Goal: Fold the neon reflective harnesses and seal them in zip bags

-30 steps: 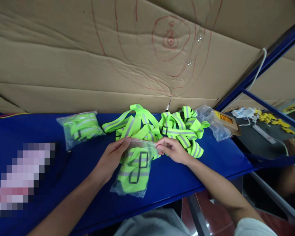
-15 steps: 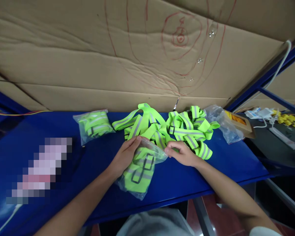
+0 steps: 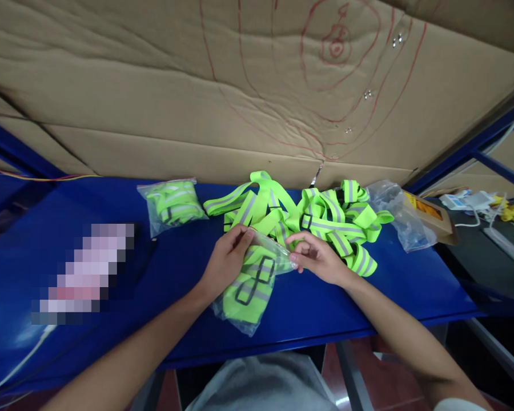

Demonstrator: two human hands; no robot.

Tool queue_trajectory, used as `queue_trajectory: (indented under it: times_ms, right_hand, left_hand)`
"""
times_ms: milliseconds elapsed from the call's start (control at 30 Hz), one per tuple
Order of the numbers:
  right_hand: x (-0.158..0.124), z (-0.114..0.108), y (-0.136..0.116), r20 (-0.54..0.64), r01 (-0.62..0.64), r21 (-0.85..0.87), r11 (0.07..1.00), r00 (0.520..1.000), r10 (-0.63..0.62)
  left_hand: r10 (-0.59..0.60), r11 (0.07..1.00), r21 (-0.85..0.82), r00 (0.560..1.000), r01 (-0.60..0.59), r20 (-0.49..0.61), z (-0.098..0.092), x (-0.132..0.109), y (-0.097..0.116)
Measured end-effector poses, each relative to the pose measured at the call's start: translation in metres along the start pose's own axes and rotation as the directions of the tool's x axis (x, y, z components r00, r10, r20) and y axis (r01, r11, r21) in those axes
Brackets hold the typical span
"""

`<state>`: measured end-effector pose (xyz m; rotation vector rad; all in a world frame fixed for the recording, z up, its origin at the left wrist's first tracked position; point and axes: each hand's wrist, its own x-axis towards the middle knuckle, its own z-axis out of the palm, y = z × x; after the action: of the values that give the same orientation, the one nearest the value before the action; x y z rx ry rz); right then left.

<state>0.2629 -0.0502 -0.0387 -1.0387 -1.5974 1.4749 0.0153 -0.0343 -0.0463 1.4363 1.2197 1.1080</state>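
A clear plastic zip bag [image 3: 257, 326] with a folded neon-green reflective strap [image 3: 235, 308] and dark buckles inside is held over the table's front half. My left hand [image 3: 227, 257] pinches the top left corner of its opening. At the top right corner, my right hand [image 3: 317, 260] grips the bag's edge between thumb and fingers. Just beyond my hands lies a loose heap of green reflective straps [image 3: 342, 228] with grey stripes and black buckles. Another filled bag of green strap [image 3: 177, 202] rests to the left.
The blue table [image 3: 325, 311] ends close to my body. A pixelated object [image 3: 88, 268] with a white cable lies at left. Crumpled clear plastic [image 3: 405, 220] and a cardboard box [image 3: 432, 220] stand at right. A cardboard wall [image 3: 154, 97] with red rings rises behind.
My view has shifted, so the scene sits slightly right and higher. My right fingers have changed their hold along the bag's top edge. Both hands still hold the bag.
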Motion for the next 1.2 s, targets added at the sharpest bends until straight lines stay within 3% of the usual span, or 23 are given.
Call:
queue_trajectory:
  times_ms: [133,233,333,633,900,1067,1200]
  right_hand:
    - [-0.001,-0.003,-0.001,0.115,-0.117,-0.001,0.993,0.987,0.116]
    - [-0.002,-0.006,-0.001,0.183,-0.100,-0.056,0.993,0.977,0.109]
    - [-0.004,-0.007,-0.001,0.137,-0.017,-0.069,0.998,0.990,0.026]
    - [-0.006,0.001,0.000,0.042,0.049,-0.100,0.994,0.998,-0.045]
    - [-0.008,0.004,-0.001,0.030,0.057,-0.235,0.970,0.998,-0.051]
    - [-0.006,0.006,-0.005,0.027,-0.002,-0.214,0.977,1.000,0.008]
    - [-0.006,0.004,-0.010,0.032,0.067,-0.244,0.967,0.998,-0.061]
  left_hand:
    - [0.030,1.000,-0.003,0.997,-0.031,-0.075,0.001,-0.006,0.008]
    - [0.050,0.999,0.025,0.991,-0.047,-0.124,0.000,-0.009,0.012]
    - [0.069,0.997,0.044,0.990,-0.064,-0.125,-0.001,-0.009,0.013]
    - [0.119,0.989,0.092,0.992,-0.114,-0.047,0.002,-0.009,0.010]
    - [0.119,0.991,0.073,0.992,-0.116,-0.051,0.004,-0.008,0.010]
    - [0.105,0.994,0.033,0.994,-0.104,-0.042,0.008,-0.009,0.013]
    - [0.093,0.996,0.012,0.995,-0.092,-0.026,0.010,-0.011,0.014]
